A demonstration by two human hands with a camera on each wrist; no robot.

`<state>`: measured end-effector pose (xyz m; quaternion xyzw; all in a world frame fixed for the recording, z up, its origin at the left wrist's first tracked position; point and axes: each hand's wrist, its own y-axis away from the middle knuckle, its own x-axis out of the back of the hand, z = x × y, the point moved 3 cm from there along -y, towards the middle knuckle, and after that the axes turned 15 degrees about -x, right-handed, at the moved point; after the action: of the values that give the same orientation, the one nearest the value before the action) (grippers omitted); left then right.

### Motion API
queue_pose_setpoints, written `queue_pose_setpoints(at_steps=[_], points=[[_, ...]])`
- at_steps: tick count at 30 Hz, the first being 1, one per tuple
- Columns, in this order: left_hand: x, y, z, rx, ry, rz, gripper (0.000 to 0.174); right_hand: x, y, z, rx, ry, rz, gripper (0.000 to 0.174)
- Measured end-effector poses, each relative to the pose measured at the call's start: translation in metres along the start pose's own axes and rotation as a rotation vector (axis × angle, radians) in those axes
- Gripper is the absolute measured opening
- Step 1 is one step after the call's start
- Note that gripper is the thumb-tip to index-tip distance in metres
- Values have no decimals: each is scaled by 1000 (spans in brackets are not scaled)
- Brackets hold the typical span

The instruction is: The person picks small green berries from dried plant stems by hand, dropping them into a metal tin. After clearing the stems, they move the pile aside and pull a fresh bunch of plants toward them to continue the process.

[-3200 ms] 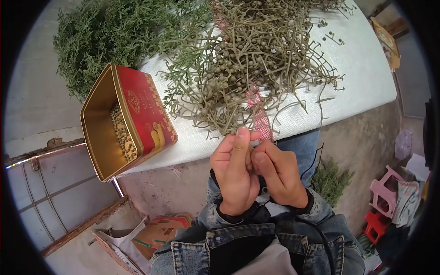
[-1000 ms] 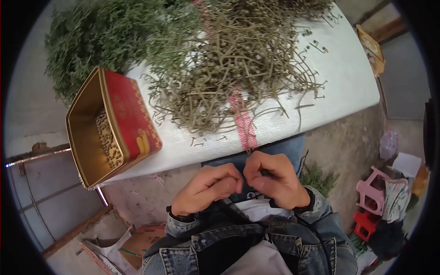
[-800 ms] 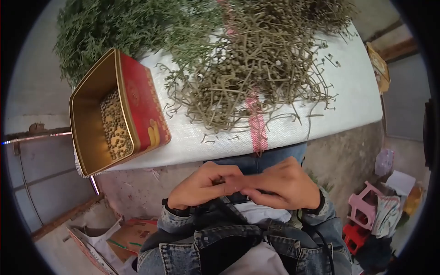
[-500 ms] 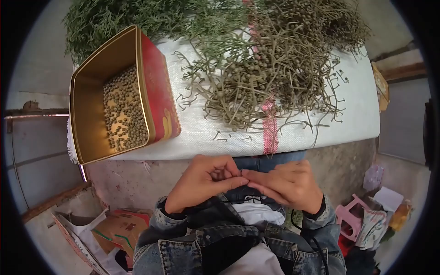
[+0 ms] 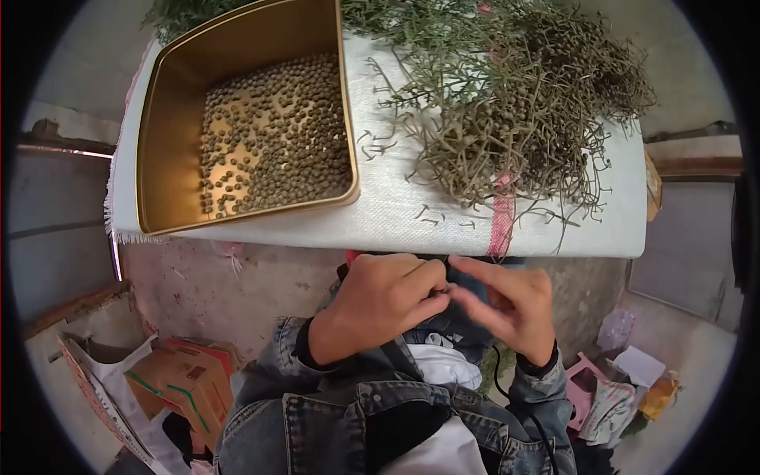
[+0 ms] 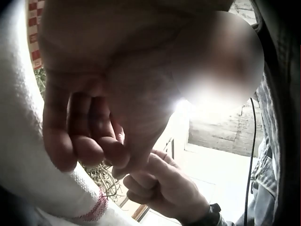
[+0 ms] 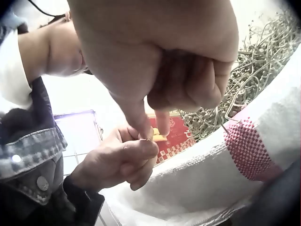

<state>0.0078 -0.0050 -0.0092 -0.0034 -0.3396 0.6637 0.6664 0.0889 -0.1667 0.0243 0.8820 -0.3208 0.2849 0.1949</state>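
In the head view my left hand (image 5: 388,294) is in front of the sack's near edge, fingers curled. Its thumb and index fingertip pinch a tiny piece, mostly hidden; I cannot tell what it is. My right hand (image 5: 513,305) faces it, index finger and thumb stretched apart, thumb tip right at the left fingertips. Behind them, a gold-lined tin (image 5: 176,178) holds many small round brown pods (image 5: 305,127). The right wrist view shows its red side (image 7: 176,136). A heap of dry stems with round heads (image 5: 514,119) lies to the right.
The stems rest on a white woven sack (image 5: 380,226) with a red stripe. Green leafy sprigs (image 5: 427,32) lie behind. Several broken stem bits (image 5: 430,215) are near its front edge. Cardboard boxes (image 5: 186,380) stand lower left, a pink stool (image 5: 582,388) lower right.
The view has swung left and closer to the tin, which now looks larger and higher. My hands came down from the sack edge and together; the right index finger has just parted from the left fingertips.
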Motion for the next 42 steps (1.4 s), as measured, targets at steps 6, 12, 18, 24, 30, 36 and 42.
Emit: queue_pose_setpoints(at_steps=[6, 12, 18, 24, 30, 36, 42], points=[[-5, 8, 2, 12, 144, 30, 23, -3, 19, -8, -54, 27, 42, 23], [-3, 20, 2, 100, 362, -82, 24, 1, 32, -21, -64, 127, -65, 21], [-5, 36, 1, 169, 549, -160, 24, -12, 47, -38, 103, 287, 85, 20], [-2, 38, -14, 555, 1120, -335, 22, -23, 62, -50, 160, 364, 164, 24], [-10, 37, -17, 501, 1318, -357, 19, -33, 67, -55, 69, 99, 239, 32], [-12, 37, -14, 464, 1373, -326, 17, -30, 68, -59, 103, 195, 274, 27], [-10, 33, -12, 397, 1389, -323, 16, -27, 61, -59, 169, 283, 351, 28]])
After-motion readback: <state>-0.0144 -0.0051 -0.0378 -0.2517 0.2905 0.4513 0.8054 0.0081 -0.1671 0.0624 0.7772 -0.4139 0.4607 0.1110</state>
